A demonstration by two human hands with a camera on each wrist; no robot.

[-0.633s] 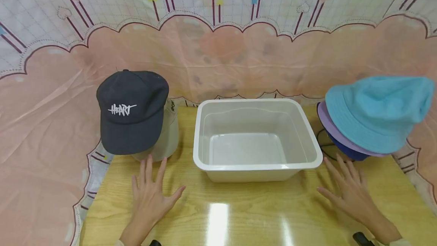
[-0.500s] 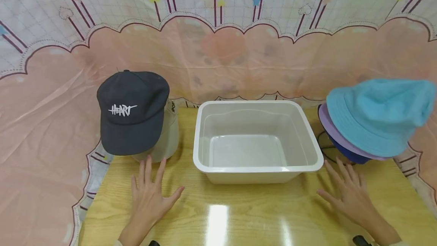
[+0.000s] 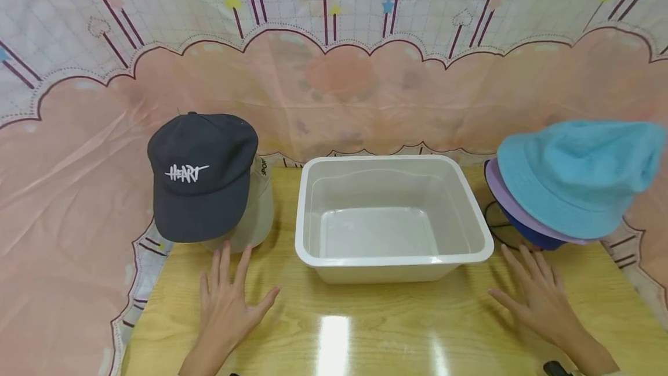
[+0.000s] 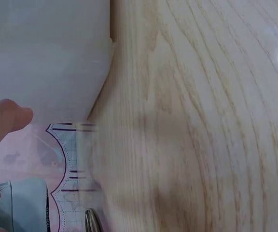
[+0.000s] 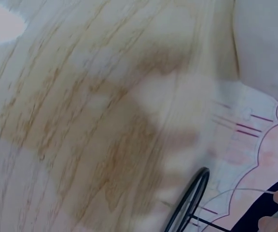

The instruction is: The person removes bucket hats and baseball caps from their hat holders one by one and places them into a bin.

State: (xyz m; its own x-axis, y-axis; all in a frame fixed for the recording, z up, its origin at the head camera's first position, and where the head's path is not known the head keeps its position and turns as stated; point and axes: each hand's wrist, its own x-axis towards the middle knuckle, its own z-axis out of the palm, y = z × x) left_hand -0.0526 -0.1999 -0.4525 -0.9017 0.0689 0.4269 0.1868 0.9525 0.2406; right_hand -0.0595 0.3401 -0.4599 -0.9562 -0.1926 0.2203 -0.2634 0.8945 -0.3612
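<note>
In the head view my left hand (image 3: 227,303) is spread with straight fingers in front of a dark cap (image 3: 203,176) lettered HEART, which sits over a beige cap (image 3: 259,213). My right hand (image 3: 537,300) is also spread, its fingertips near a stack of bucket hats: a light blue one (image 3: 579,179) on top, then a lilac one (image 3: 508,196) and a navy one (image 3: 527,227). Neither hand holds anything. Between them stands a white plastic basin (image 3: 394,271) with nothing inside. Left-hand fingers (image 4: 11,116) show at the edge of the left wrist view.
The hats on the right are on a black wire stand (image 5: 189,203), mostly hidden by them. A glossy wooden table (image 3: 386,329) carries everything. Behind and to the left hangs a patterned pink cloth (image 3: 334,91).
The head view tilts slightly, so the scene shifts a little. Both hands stay spread and nearly still; the right hand is slightly farther right. Hats and basin stay in place.
</note>
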